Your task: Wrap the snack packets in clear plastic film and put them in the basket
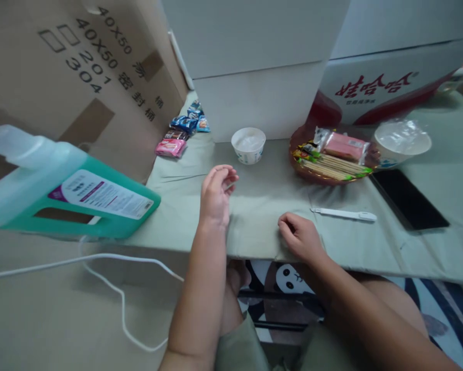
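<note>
My left hand (218, 193) is raised over the table, its fingers loosely curled and a little apart, with nothing visible in them. Two thin dark lines, perhaps a pair of tweezers (183, 178), run left from behind this hand; I cannot tell whether they touch it. Just beyond it stands a white paper bowl (249, 149) with something clear inside. My right hand (301, 236) rests closed in a loose fist near the table's front edge, with nothing visible in it. Beyond it to the right lies a slim white utility knife (345, 214).
A reddish-brown plate (316, 179) holds packaged snacks; a black phone (411, 200) and second bowl (403, 144) stand right. Small snack packets (172, 148) lie back left, beside a cardboard box (111, 67). A green-liquid jug (96, 196) is left; a white panel (254, 98) closes the back.
</note>
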Motion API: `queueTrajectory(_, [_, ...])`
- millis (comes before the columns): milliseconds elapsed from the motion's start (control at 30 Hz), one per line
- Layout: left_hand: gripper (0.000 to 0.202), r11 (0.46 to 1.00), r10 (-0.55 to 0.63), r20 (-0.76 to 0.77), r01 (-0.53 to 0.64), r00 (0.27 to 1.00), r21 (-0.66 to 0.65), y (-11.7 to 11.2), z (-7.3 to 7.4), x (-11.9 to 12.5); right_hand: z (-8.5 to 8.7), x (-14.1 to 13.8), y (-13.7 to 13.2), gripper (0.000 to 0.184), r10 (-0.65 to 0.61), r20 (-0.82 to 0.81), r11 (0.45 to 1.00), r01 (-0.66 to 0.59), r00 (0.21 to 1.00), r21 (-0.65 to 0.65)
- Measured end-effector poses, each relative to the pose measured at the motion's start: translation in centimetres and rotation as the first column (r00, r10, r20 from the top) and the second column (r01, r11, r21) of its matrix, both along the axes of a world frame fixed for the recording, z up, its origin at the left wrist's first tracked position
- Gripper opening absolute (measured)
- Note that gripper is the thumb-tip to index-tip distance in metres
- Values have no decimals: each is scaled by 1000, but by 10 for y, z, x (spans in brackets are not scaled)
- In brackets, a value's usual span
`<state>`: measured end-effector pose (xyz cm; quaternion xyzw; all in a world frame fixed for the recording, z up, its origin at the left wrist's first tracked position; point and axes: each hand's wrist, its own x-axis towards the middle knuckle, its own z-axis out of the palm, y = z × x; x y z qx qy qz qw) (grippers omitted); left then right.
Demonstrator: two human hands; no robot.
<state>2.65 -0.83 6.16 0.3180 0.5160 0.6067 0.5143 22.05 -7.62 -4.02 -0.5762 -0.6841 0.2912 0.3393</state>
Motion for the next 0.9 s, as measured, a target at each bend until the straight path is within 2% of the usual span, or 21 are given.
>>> queueTrajectory(100, [19, 994, 27, 209, -5, 977, -109, 2, -10, -21, 6, -5, 2, 25, 31, -11, 999, -31, 999, -34])
queueTrajectory(267, [18, 989, 7, 234, 28, 972, -144, 11, -30, -53, 24, -42, 27, 25, 142, -56, 990, -143, 988, -17])
queueTrajectory(333, [16, 977, 90, 276, -31, 957, -209, 15, -40, -64, 32, -68, 48, 22, 201, -46, 979, -200, 979, 23])
queueTrajectory(400, [14, 968, 190, 367, -111, 911, -226, 22, -47, -73, 39, -99, 76, 16, 269, -21, 960, -266, 963, 82])
queueTrajectory(500, [13, 956, 294, 518, -238, 803, -173, 36, -51, -83, 48, -155, 133, 15, 326, 35, 927, -326, 945, 185])
queueTrajectory(600, [14, 916, 401, 556, -330, 728, -228, 48, -54, -87, 51, -218, 204, 23, 318, 99, 917, -332, 943, 220])
queueTrajectory(667, [15, 909, 417, 545, -335, 727, -249, 54, -59, -88, 52, -259, 255, 29, 283, 161, 921, -315, 946, 230])
queueTrajectory(767, [16, 930, 367, 535, -306, 761, -202, 58, -66, -91, 50, -312, 329, 46, 224, 269, 940, -280, 937, 194])
queueTrajectory(900, [22, 942, 334, 535, -299, 776, -154, 60, -70, -107, 34, -361, 413, 65, 140, 298, 982, -171, 944, 83])
